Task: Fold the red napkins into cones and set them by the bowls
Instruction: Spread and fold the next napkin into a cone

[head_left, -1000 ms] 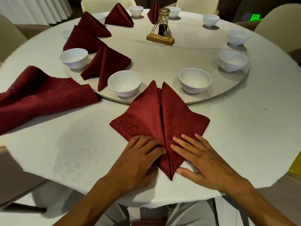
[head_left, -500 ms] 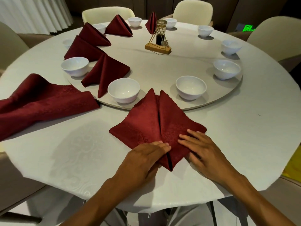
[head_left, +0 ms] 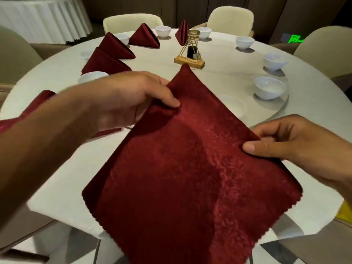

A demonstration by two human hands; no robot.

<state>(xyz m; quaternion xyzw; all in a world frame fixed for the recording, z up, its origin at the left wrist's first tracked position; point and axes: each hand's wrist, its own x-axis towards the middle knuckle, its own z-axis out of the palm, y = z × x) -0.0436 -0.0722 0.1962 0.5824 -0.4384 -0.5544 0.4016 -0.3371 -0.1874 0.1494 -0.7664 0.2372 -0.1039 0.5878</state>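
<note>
A folded red napkin hangs in the air close to the camera, flipped so a smooth diamond face shows. My left hand pinches its upper left edge. My right hand pinches its right corner. Several finished red cones stand at the left and far side of the turntable, beside white bowls. The held napkin hides the nearest bowls. A pile of unfolded red napkins peeks out behind my left forearm.
A brass-framed condiment stand sits at the table's middle. More bowls ring the right and far side. Cream chairs surround the round white table; another skirted table stands at the back left.
The napkin lay on the table with both hands pressing its folds; now both hands have lifted it off the table and turned it over, close to the camera.
</note>
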